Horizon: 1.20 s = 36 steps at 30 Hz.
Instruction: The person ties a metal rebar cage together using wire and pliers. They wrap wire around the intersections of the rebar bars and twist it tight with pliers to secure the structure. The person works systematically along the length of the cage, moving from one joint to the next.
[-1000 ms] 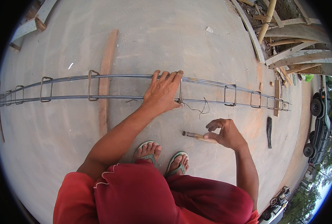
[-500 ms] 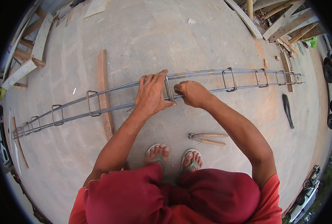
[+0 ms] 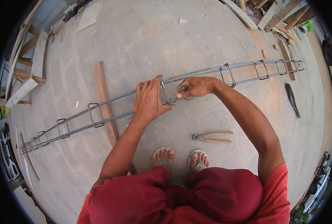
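Note:
A long, narrow rebar cage [image 3: 207,70] with several rectangular stirrups stretches across the floor before me. My left hand [image 3: 150,100] is closed around its middle, fingers over the far bars and thumb at the near bar, beside one stirrup [image 3: 165,92]. Just right of that stirrup, at the near bar, my right hand [image 3: 196,87] has its thumb and fingers curled in a pinch. A thin, dark tie wire [image 3: 190,98] shows beneath those fingers; its ends are hard to make out. End-cutting pincers [image 3: 198,137] with two tan handles lie on the floor near my feet.
A wooden beam [image 3: 105,93] lies under the cage on the left, and another board [image 3: 286,56] under its right end. A dark, elongated bundle [image 3: 292,100] rests on the floor at right. Scrap timber [image 3: 285,15] is piled far right; wooden frames [image 3: 39,56] stand far left.
My right hand has turned palm-inward and opened slightly from a tighter fist near the stirrup. My left hand keeps its hold. The whole view has shifted and tilted a little.

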Motion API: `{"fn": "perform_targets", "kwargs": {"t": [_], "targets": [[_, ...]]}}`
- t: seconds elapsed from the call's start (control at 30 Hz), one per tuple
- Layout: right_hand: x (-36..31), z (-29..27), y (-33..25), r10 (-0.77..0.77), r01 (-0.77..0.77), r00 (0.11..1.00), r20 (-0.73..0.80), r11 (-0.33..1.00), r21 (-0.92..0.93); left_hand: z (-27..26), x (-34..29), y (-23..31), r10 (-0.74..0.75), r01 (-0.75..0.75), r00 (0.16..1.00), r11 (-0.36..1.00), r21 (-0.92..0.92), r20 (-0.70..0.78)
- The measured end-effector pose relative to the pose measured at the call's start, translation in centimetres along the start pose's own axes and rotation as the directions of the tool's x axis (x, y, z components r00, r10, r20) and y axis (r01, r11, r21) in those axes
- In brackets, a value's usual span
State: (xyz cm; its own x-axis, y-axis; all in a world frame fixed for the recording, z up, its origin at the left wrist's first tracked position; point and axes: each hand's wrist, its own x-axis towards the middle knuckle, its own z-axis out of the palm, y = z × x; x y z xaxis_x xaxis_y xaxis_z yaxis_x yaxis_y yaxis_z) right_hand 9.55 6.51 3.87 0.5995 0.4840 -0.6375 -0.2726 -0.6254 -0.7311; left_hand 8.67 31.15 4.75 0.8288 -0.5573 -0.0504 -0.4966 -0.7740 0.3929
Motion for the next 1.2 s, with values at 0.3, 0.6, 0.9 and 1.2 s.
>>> {"fn": "perform_targets", "kwargs": {"t": [0.3, 0.6, 0.9, 1.2], "targets": [[-1.9, -0.3, -4.5, -0.404, 0.225, 0.885, -0.231, 0.806, -0.548, 0.6, 0.0, -0.2, 0.03, -0.03, 0.999, 1.0, -0.008, -0.014], [-8.8, 10.3, -5.3, -0.338, 0.196, 0.88, -0.335, 0.899, -0.391, -0.2, 0.0, -0.4, 0.022, -0.022, 1.0, 0.999, -0.047, -0.015], [-8.6, 10.3, -4.9, -0.277, 0.227, 0.889, -0.364, 0.958, -0.175, -0.2, -0.5, -0.8, 0.038, -0.037, 0.994, 0.999, 0.012, -0.105], [-8.1, 10.0, -3.7, -0.377, 0.283, 0.848, -0.373, 0.916, -0.284, -2.1, -3.1, -2.3, 0.029, 0.016, 0.997, 0.854, -0.52, 0.078]]}}
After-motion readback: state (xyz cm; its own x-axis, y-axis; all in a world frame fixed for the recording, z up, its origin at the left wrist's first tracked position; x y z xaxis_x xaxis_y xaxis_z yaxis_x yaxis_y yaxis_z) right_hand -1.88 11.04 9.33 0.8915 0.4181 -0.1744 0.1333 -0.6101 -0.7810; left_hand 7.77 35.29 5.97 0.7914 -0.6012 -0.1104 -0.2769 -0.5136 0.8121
